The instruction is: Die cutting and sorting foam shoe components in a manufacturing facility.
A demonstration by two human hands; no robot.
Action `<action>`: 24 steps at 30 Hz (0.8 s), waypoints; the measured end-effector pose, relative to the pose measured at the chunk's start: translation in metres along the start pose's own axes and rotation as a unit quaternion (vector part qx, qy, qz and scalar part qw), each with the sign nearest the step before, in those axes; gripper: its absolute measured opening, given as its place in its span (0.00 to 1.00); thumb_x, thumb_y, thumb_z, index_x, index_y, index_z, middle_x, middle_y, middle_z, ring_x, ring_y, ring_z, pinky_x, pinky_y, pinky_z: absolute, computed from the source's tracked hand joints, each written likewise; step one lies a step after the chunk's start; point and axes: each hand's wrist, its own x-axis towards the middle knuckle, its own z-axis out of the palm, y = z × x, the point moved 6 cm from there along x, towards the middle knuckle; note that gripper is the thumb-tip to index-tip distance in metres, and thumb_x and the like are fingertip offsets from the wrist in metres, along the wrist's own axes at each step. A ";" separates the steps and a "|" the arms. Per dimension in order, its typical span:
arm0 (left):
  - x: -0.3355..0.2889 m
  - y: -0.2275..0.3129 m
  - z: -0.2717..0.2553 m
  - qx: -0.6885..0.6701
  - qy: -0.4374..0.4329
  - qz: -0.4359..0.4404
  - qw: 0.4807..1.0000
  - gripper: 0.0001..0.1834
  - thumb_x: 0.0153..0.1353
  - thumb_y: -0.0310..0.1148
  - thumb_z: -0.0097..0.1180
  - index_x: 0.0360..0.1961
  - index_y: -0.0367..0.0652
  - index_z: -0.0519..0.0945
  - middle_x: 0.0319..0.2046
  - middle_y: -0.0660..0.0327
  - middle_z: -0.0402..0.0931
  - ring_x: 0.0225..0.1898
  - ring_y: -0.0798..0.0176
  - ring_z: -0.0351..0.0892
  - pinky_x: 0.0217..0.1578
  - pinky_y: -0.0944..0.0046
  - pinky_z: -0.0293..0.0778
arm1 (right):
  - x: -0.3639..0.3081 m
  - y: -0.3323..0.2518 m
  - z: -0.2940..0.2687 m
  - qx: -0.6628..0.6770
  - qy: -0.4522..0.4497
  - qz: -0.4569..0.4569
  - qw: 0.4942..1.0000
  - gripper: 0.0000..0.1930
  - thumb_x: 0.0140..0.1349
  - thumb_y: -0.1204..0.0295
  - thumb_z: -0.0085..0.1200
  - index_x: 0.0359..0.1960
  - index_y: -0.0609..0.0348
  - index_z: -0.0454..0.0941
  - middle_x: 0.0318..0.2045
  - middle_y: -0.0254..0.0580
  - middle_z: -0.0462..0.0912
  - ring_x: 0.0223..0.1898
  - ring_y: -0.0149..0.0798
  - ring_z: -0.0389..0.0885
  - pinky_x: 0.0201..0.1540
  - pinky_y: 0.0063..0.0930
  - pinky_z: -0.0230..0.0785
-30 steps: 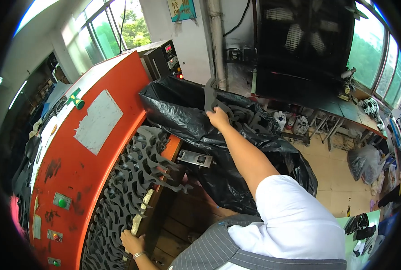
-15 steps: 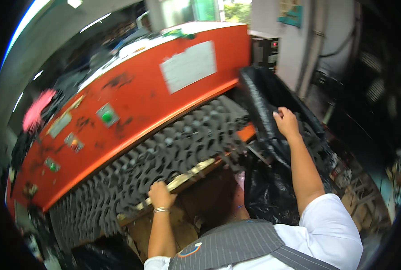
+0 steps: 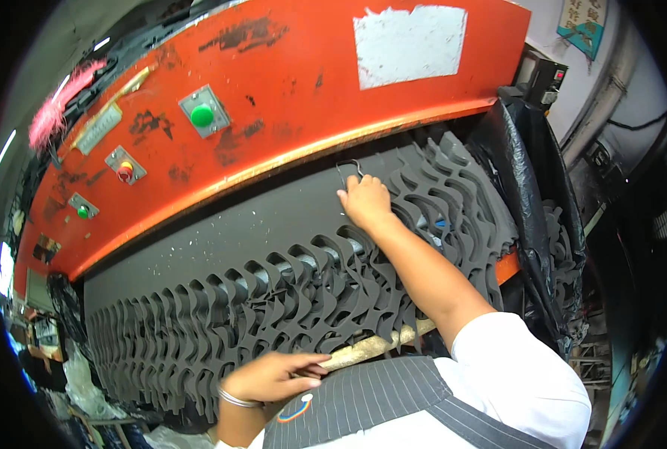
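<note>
Foam sheet [image 3: 273, 224], dark grey, lies under right hand [image 3: 365, 202], pressed flat; left hand [image 3: 270, 376] loosely curled at wooden edge [image 3: 371, 346]; white patch [image 3: 408, 41] on orange press [image 3: 273, 97]; black bag [image 3: 531, 172] right.

I saw the orange machine housing [image 3: 288, 97] as my landmark. On its face sat a green button [image 3: 202, 114], left of it a red button [image 3: 125, 171], further left a small green button [image 3: 83, 212]. White patch [image 3: 410, 41] upper right. Black plastic bag [image 3: 531, 187] hung at its right end.
</note>
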 end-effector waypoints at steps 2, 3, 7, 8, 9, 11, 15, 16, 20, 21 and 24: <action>0.003 0.032 -0.038 -0.111 0.035 0.105 0.988 0.25 0.59 0.31 0.59 0.57 0.33 0.71 0.42 0.54 0.81 0.46 0.64 0.79 0.47 0.65 0.75 | 0.005 0.014 0.006 0.078 -0.004 0.007 0.997 0.22 0.62 0.53 0.49 0.43 0.61 0.74 0.36 0.59 0.78 0.42 0.57 0.77 0.48 0.50 0.68; 0.018 0.042 -0.059 -0.128 0.109 0.138 0.976 0.25 0.59 0.39 0.60 0.51 0.32 0.74 0.37 0.54 0.81 0.42 0.60 0.81 0.45 0.64 0.75 | 0.008 0.032 0.009 0.150 0.019 0.027 0.988 0.22 0.63 0.54 0.48 0.43 0.63 0.74 0.37 0.60 0.79 0.41 0.56 0.79 0.47 0.48 0.69; 0.118 0.066 -0.108 -0.208 0.262 0.201 0.921 0.24 0.66 0.36 0.51 0.58 0.32 0.67 0.44 0.57 0.76 0.45 0.65 0.76 0.47 0.67 0.71 | -0.002 0.097 0.009 0.620 0.065 0.102 0.775 0.16 0.65 0.62 0.51 0.43 0.65 0.76 0.36 0.38 0.81 0.38 0.29 0.77 0.42 0.24 0.69; 0.137 0.065 -0.112 -0.256 0.291 0.206 0.898 0.27 0.67 0.38 0.50 0.61 0.33 0.64 0.50 0.54 0.73 0.50 0.63 0.72 0.51 0.64 0.69 | -0.011 0.091 -0.001 0.683 0.067 0.098 0.721 0.15 0.64 0.64 0.53 0.44 0.64 0.76 0.37 0.35 0.80 0.37 0.26 0.76 0.41 0.23 0.69; 0.152 0.063 -0.113 -0.299 0.314 0.201 0.879 0.31 0.67 0.42 0.50 0.64 0.33 0.60 0.54 0.53 0.69 0.55 0.61 0.68 0.54 0.61 0.65 | -0.023 0.070 -0.018 0.708 0.030 0.080 0.701 0.15 0.61 0.68 0.56 0.47 0.64 0.74 0.37 0.34 0.79 0.37 0.25 0.75 0.40 0.22 0.69; 0.177 0.051 -0.111 -0.378 0.323 0.184 0.848 0.34 0.66 0.46 0.51 0.65 0.37 0.57 0.54 0.53 0.68 0.53 0.62 0.68 0.55 0.60 0.64 | -0.054 0.025 -0.049 0.726 -0.069 0.040 0.683 0.23 0.55 0.75 0.62 0.52 0.64 0.70 0.41 0.35 0.78 0.40 0.26 0.75 0.44 0.22 0.69; 0.185 0.064 -0.095 -0.199 0.317 0.221 0.901 0.29 0.60 0.36 0.60 0.58 0.40 0.63 0.39 0.65 0.72 0.39 0.72 0.72 0.42 0.69 0.71 | -0.094 -0.014 -0.042 0.741 -0.190 -0.041 0.643 0.29 0.46 0.75 0.70 0.52 0.63 0.71 0.39 0.34 0.76 0.36 0.28 0.74 0.39 0.26 0.70; 0.175 0.067 -0.096 -0.164 0.284 0.242 0.913 0.30 0.58 0.35 0.62 0.58 0.40 0.64 0.39 0.66 0.71 0.39 0.73 0.70 0.42 0.69 0.70 | -0.098 -0.014 -0.040 0.691 -0.233 -0.072 0.681 0.26 0.46 0.70 0.70 0.48 0.60 0.76 0.33 0.36 0.74 0.32 0.31 0.73 0.34 0.27 0.67; 0.125 0.063 -0.154 0.307 0.253 0.063 0.915 0.36 0.42 0.43 0.73 0.51 0.39 0.72 0.40 0.48 0.79 0.41 0.53 0.80 0.44 0.58 0.74 | -0.084 -0.028 -0.061 0.404 -0.260 -0.144 0.865 0.24 0.43 0.53 0.61 0.35 0.60 0.79 0.27 0.49 0.72 0.26 0.45 0.75 0.31 0.37 0.68; 0.112 0.073 -0.172 0.404 0.314 -0.020 0.859 0.31 0.44 0.39 0.72 0.48 0.39 0.73 0.37 0.43 0.79 0.42 0.46 0.80 0.43 0.56 0.75 | -0.071 -0.031 -0.068 0.372 -0.238 -0.140 0.886 0.23 0.44 0.54 0.59 0.35 0.60 0.80 0.28 0.52 0.75 0.29 0.48 0.77 0.34 0.39 0.70; 0.078 0.063 -0.227 0.300 0.471 -0.045 0.828 0.20 0.49 0.31 0.63 0.44 0.37 0.74 0.35 0.49 0.81 0.37 0.56 0.82 0.38 0.60 0.75 | -0.028 -0.042 -0.069 0.229 -0.198 -0.086 0.949 0.22 0.45 0.57 0.54 0.38 0.60 0.81 0.35 0.57 0.81 0.41 0.53 0.81 0.44 0.41 0.72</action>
